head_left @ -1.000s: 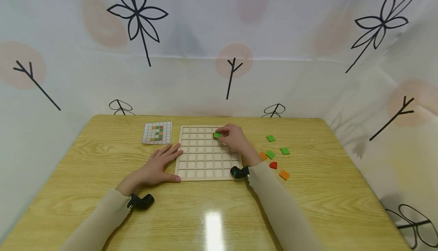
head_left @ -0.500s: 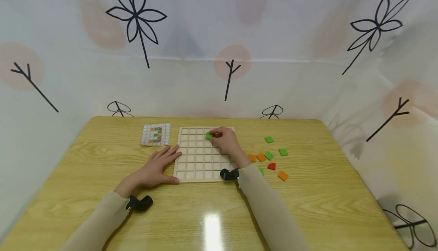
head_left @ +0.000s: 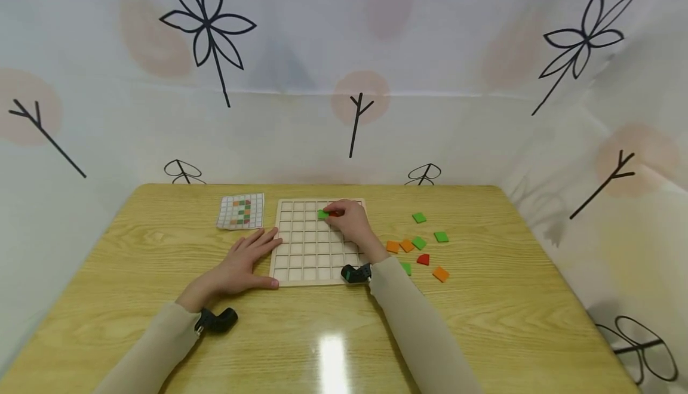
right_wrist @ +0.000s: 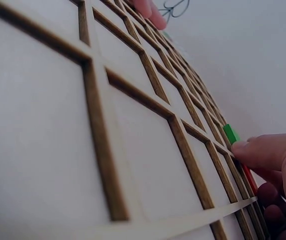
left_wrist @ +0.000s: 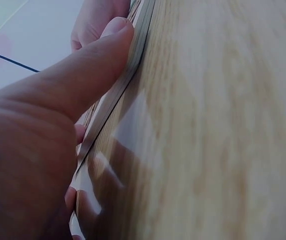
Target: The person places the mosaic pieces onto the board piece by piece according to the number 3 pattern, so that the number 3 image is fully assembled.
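My right hand (head_left: 350, 222) pinches a green square tile (head_left: 322, 214) between thumb and fingertips at an upper cell of the wooden grid board (head_left: 296, 246). Beside it on the board lies a red piece (right_wrist: 248, 176), partly covered by the fingers. In the right wrist view the green tile (right_wrist: 229, 132) stands a little proud of the dividers. My left hand (head_left: 242, 264) rests with spread fingers along the board's left edge, thumb near the lower left corner. In the left wrist view its thumb (left_wrist: 97, 60) touches the board's rim.
A paper card (head_left: 240, 211) with a coloured grid pattern lies left of the board. Right of it are scattered green tiles (head_left: 441, 237), orange tiles (head_left: 441, 274) and a red rounded piece (head_left: 423, 259) on the wooden table (head_left: 510, 316). A patterned cloth hangs behind.
My right hand has carried the green tile leftward from over the red piece to the cell beside it. The left hand stays at the board's edge.
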The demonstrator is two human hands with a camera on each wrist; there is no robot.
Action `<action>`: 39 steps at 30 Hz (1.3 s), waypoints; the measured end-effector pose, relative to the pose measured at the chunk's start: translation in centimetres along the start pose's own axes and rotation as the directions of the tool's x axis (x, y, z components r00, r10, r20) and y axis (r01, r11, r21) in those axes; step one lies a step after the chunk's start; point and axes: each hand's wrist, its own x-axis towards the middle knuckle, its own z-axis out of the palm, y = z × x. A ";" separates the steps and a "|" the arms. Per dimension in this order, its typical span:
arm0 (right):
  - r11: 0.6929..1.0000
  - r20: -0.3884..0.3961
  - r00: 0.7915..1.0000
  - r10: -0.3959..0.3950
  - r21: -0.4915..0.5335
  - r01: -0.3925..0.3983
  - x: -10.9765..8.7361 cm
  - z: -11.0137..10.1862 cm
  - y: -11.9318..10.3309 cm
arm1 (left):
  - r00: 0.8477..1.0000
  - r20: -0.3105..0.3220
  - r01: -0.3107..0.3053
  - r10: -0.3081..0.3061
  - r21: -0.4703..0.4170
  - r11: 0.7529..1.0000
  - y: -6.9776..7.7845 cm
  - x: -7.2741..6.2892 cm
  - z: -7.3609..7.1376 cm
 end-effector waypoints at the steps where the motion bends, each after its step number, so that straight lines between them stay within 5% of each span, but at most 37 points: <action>1: 1.000 0.002 1.000 0.000 -0.004 0.000 0.0 0.0 0.0 | 1.000 0.000 0.001 -0.001 -0.001 1.000 0.0 0.0 0.0; 39: 1.000 0.008 1.000 0.025 -0.011 -0.025 0.1 -0.2 -0.4 | 1.000 -0.010 -0.005 0.005 0.006 1.000 -0.4 0.1 0.4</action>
